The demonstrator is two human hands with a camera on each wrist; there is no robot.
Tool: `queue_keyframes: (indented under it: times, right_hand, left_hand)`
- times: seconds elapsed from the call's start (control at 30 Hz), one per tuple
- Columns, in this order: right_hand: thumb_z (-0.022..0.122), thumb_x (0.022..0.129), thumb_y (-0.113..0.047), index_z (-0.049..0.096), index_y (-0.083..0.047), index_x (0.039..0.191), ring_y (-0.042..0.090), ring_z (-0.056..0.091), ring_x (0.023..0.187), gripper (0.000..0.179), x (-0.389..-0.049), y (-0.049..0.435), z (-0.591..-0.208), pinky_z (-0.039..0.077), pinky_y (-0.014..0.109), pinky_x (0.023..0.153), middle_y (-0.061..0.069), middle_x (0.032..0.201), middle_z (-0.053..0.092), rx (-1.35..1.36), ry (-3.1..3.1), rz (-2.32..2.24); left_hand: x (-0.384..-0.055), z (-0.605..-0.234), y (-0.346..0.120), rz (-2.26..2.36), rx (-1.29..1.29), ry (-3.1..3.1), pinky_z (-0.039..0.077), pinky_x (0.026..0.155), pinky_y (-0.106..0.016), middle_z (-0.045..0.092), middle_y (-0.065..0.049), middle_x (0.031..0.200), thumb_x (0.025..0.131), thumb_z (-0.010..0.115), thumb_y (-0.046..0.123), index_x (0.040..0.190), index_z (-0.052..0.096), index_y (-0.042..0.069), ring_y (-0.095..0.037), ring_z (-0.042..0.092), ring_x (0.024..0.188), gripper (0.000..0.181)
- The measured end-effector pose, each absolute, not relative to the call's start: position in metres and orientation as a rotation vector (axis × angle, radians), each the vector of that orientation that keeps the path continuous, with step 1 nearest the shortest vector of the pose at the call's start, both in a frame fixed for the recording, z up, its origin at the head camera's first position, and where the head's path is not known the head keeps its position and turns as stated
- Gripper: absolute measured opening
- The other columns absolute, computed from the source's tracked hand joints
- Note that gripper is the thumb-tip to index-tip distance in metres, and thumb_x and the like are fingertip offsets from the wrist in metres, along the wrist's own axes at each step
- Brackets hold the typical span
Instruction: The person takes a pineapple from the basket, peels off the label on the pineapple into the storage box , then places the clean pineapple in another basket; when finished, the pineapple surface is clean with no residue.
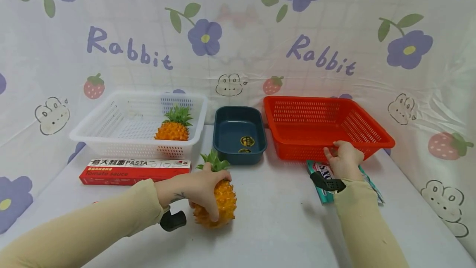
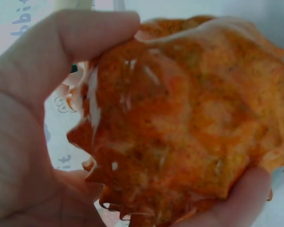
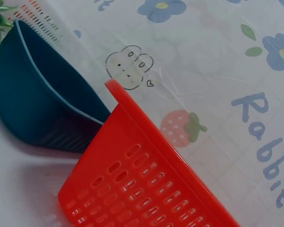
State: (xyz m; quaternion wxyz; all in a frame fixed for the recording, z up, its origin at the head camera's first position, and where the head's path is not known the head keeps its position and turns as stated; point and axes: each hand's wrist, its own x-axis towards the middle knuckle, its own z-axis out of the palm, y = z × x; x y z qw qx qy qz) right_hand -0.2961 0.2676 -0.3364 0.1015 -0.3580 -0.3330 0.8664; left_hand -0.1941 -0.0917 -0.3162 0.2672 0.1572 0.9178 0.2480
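Note:
My left hand (image 1: 198, 185) grips an orange toy pineapple (image 1: 226, 199) with green leaves, at the front middle of the table. In the left wrist view the thumb and fingers reach round the spiky pineapple (image 2: 189, 113). At the front wall of the red basket (image 1: 293, 149) is my right hand (image 1: 345, 161), its fingers loosely bent with nothing seen in them. Beneath that hand lies a green packet (image 1: 327, 197), partly hidden by the hand and wrist. The right wrist view shows the red basket (image 3: 146, 189) but not the hand.
A white basket (image 1: 108, 146) with another toy pineapple (image 1: 172, 132) in it stands at the back left. In front of it lies a red and white pasta box (image 1: 134, 173). A dark blue bin (image 1: 239, 158) stands between the two baskets, and a printed cloth hangs behind.

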Motion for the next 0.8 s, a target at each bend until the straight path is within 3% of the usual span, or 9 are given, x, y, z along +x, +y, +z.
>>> queue_keyframes:
  times: [0.47,0.8]
  right_hand:
    - [0.061,0.085,-0.002,0.011,-0.037,0.135,0.012,0.040,0.110,0.079,-0.295,0.269,-0.333,0.052,0.026,0.079,-0.011,0.120,0.031,-1.051,-0.955,2.585]
    - [0.058,0.086,-0.002,0.004,-0.037,0.137,0.012,0.039,0.111,0.081,-0.297,0.268,-0.336,0.050,0.026,0.082,-0.010,0.118,0.029,-1.041,-0.972,2.578]
  left_hand:
    - [-0.186,-0.270,-0.107,0.548,0.620,2.464,0.052,0.065,-0.031,0.032,-0.010,0.123,0.056,0.083,0.015,0.127,0.042,0.034,-0.024,0.048,0.095,0.084]
    - [-0.216,-0.217,-0.142,0.574,0.771,2.624,0.051,0.073,-0.034,0.029,-0.013,0.124,0.059,0.074,0.008,0.131,0.039,0.025,-0.031,0.042,0.106,0.082]
